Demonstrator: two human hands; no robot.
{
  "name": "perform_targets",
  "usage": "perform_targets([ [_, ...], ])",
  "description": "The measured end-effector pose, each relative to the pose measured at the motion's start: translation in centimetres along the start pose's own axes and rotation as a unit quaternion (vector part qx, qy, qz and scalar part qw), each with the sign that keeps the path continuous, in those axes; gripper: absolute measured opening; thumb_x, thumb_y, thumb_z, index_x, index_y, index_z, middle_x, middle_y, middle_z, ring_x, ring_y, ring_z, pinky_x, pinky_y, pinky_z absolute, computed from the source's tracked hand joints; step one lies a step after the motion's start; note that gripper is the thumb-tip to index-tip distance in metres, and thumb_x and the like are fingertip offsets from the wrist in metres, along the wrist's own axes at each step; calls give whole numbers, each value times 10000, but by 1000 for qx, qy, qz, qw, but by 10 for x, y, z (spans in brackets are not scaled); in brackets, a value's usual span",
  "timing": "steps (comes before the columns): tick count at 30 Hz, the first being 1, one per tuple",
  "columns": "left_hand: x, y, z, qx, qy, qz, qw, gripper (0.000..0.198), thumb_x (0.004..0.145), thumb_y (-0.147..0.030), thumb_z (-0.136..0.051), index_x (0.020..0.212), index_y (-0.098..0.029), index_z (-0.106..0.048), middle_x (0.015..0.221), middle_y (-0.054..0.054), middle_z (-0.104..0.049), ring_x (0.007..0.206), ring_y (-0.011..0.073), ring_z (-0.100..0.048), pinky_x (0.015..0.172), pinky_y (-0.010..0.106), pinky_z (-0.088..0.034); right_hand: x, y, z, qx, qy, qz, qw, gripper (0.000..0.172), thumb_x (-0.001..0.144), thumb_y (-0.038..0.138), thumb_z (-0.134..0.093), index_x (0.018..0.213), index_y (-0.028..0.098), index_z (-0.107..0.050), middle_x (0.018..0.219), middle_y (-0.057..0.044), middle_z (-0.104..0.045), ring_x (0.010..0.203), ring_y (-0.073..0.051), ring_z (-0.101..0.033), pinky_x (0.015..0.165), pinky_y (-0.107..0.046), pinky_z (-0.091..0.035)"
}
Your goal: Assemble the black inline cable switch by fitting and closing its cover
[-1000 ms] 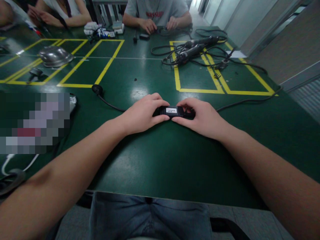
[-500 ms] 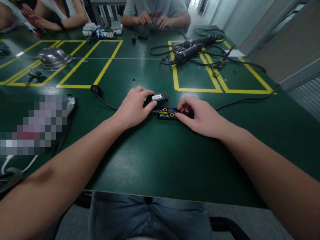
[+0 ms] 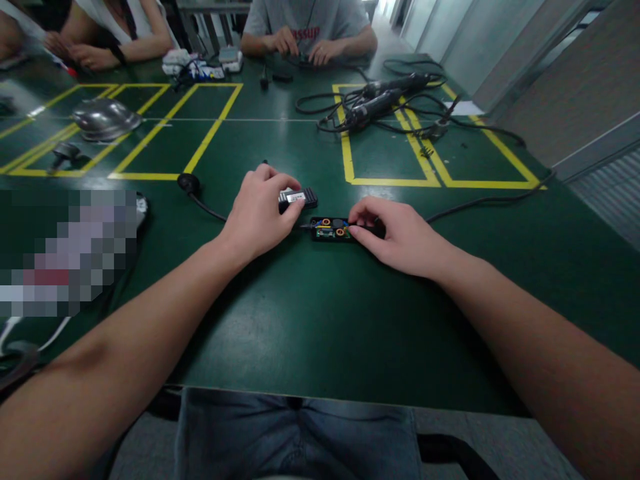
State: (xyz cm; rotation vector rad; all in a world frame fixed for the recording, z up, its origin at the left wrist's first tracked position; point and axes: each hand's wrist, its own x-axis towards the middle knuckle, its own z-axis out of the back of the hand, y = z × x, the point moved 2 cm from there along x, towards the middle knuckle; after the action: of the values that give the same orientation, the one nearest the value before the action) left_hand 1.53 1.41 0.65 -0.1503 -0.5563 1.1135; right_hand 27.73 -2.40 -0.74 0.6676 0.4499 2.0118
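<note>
My left hand (image 3: 260, 212) grips a black cover (image 3: 300, 197) with a white label, held just above the green table (image 3: 310, 320), up and left of the device. My right hand (image 3: 400, 235) is closed on the right end of the opened black device (image 3: 331, 229), whose circuit board with orange and blue parts lies bare on the table. A black cable (image 3: 480, 200) runs off to the right from under my right hand.
A black plug and cord (image 3: 189, 183) lie left of my left hand. Dark tools and tangled cables (image 3: 380, 105) sit in a yellow-lined box at the back right. A metal dome (image 3: 103, 119) rests at the back left. Other people's hands (image 3: 300, 47) work at the far edge.
My left hand lifted the labelled cover off the device and carried it up and left. The circuit board now shows. My right hand stayed on the device.
</note>
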Motion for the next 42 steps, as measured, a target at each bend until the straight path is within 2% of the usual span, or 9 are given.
perform_targets([
  [3, -3, -12, 9, -14, 13, -73, 997, 196, 1041, -364, -687, 1092, -218, -807, 1258, 143, -705, 1211, 357, -641, 1151, 595, -544, 0, -1, 0, -10, -1, 16, 1000, 69, 1012, 301, -687, 968, 263, -724, 951, -66, -765, 832, -270, -667, 801, -426, -536],
  [6, -5, -18, 11, -15, 66, -130, 989, 204, 1016, -377, -680, 1082, -213, -782, 1194, 121, -727, 1149, 335, -665, 1088, 543, -566, 0, -3, 0, -16, 4, 23, 1000, 99, 1025, 313, -689, 967, 271, -757, 961, -66, -764, 845, -275, -677, 815, -433, -544],
  [9, -7, -18, 5, -28, 131, -149, 980, 188, 1019, -348, -644, 1081, -207, -751, 1060, 91, -740, 1019, 294, -695, 971, 460, -569, 0, -4, 0, -19, 3, 22, 1000, 97, 1026, 313, -699, 979, 274, -773, 970, -68, -768, 851, -280, -681, 815, -436, -543],
  [12, -6, -15, 0, -50, 158, -144, 976, 150, 1038, -321, -622, 1060, -213, -724, 964, 65, -732, 893, 254, -685, 878, 408, -537, 0, -4, 0, -19, 0, 21, 1000, 96, 1026, 308, -698, 976, 266, -768, 967, -71, -769, 844, -277, -681, 809, -431, -537],
  [15, -6, -14, -1, -53, 158, -152, 974, 142, 1060, -312, -610, 1060, -218, -716, 980, 63, -725, 878, 244, -673, 870, 402, -529, 0, -3, 0, -20, 5, 19, 1000, 90, 1025, 307, -691, 974, 264, -751, 976, -73, -775, 835, -273, -677, 808, -433, -537],
  [21, -8, -15, -3, -47, 158, -135, 977, 169, 1076, -297, -599, 1161, -213, -718, 1210, 111, -675, 1037, 268, -680, 964, 435, -576, 0, -1, -1, -28, 9, 23, 999, 80, 1032, 304, -661, 972, 269, -700, 983, -78, -762, 866, -286, -683, 828, -444, -536],
  [25, -8, -15, -4, -57, 160, -131, 977, 153, 1063, -300, -645, 1165, -212, -717, 1238, 105, -654, 1039, 260, -672, 982, 437, -580, -1, -1, -2, -30, 8, 21, 999, 64, 1027, 288, -657, 973, 262, -678, 979, -81, -760, 872, -289, -685, 818, -431, -517],
  [34, -5, -16, -5, -66, 161, -119, 978, 74, 1032, -274, -685, 1032, -200, -690, 1039, 66, -698, 967, 240, -671, 932, 389, -541, 0, 2, -1, -35, 21, 7, 999, 80, 1025, 301, -638, 975, 248, -669, 939, -77, -755, 824, -267, -661, 792, -400, -477],
  [42, -7, -17, -4, -70, 163, -102, 979, 73, 1025, -280, -688, 1014, -208, -684, 954, 42, -740, 868, 222, -680, 821, 360, -489, -1, 5, 0, -17, 19, -14, 1000, 75, 1021, 318, -649, 987, 252, -657, 896, -57, -746, 779, -254, -653, 747, -382, -452],
])
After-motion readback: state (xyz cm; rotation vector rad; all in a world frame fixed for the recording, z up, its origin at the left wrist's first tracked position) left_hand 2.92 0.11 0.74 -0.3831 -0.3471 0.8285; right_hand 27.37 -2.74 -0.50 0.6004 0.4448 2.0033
